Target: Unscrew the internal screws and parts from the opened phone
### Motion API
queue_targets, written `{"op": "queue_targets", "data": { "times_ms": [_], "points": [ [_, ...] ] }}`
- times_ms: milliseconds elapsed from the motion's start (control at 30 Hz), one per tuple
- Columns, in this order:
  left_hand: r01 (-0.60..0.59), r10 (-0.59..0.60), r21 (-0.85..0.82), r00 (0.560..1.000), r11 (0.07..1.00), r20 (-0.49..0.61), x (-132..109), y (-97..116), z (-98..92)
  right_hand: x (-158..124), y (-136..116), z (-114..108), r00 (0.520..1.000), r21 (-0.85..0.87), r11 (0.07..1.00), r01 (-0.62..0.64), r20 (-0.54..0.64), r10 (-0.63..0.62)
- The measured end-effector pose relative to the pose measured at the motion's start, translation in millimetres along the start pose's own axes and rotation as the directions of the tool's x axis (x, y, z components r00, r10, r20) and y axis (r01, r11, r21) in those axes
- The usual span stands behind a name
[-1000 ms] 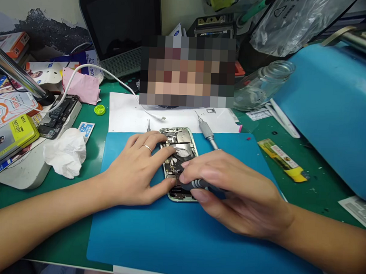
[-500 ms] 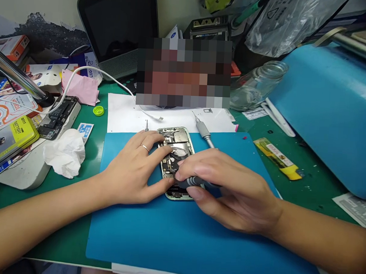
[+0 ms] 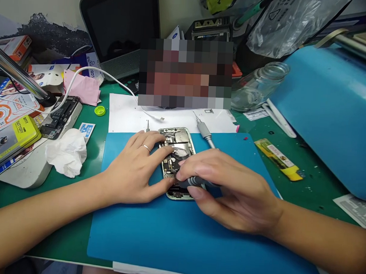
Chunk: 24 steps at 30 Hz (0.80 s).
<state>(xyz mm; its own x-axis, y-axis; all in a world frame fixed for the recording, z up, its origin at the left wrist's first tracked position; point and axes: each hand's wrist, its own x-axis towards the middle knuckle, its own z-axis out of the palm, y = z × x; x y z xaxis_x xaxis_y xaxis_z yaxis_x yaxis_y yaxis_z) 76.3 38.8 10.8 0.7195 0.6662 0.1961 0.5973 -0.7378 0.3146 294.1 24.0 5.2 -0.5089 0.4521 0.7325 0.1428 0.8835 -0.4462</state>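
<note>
An opened smartphone (image 3: pixel 183 138) lies on the blue mat (image 3: pixel 154 236), its inner parts exposed and its top pointing away from me. My left hand (image 3: pixel 142 167), with a ring on one finger, holds it from the left; the thumb and forefinger are apart and rest on its edge and inner parts. In my right hand (image 3: pixel 235 191) is a dark grey screwdriver (image 3: pixel 196 180) with a ringed handle, gripped between thumb and fingers over the phone's lower half. The tool's tip cannot be made out. Just behind that hand lies a second, light grey screwdriver (image 3: pixel 204 129).
White paper (image 3: pixel 123 114) and a white cable (image 3: pixel 113 76) lie behind the mat. To the left are a crumpled tissue (image 3: pixel 67 153), another opened phone (image 3: pixel 61 117) and a yellow box (image 3: pixel 25 132). On the right are a glass jar (image 3: pixel 258 85) and a yellow strip (image 3: pixel 279 159).
The whole view has shifted slightly, with the scene a little further right. Both hands keep their hold and place at the phone; no object has visibly moved.
</note>
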Motion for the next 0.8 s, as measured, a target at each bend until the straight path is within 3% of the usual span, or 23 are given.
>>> {"op": "queue_targets", "data": {
  "times_ms": [333, 800],
  "points": [
    [-0.003, 0.003, -0.007, 1.000, 1.000, 0.005, 0.0, 0.8, -1.9, 0.3, -0.9, -0.6, 0.998, 0.005, 0.998, 0.056, -0.006, -0.056],
    [-0.004, 0.004, 0.005, 1.000, 1.000, 0.006, -0.6, 0.9, -1.6, 1.5, -1.1, -1.9, 0.999, -0.021, 0.999, 0.040, 0.005, -0.040]
  ]
}}
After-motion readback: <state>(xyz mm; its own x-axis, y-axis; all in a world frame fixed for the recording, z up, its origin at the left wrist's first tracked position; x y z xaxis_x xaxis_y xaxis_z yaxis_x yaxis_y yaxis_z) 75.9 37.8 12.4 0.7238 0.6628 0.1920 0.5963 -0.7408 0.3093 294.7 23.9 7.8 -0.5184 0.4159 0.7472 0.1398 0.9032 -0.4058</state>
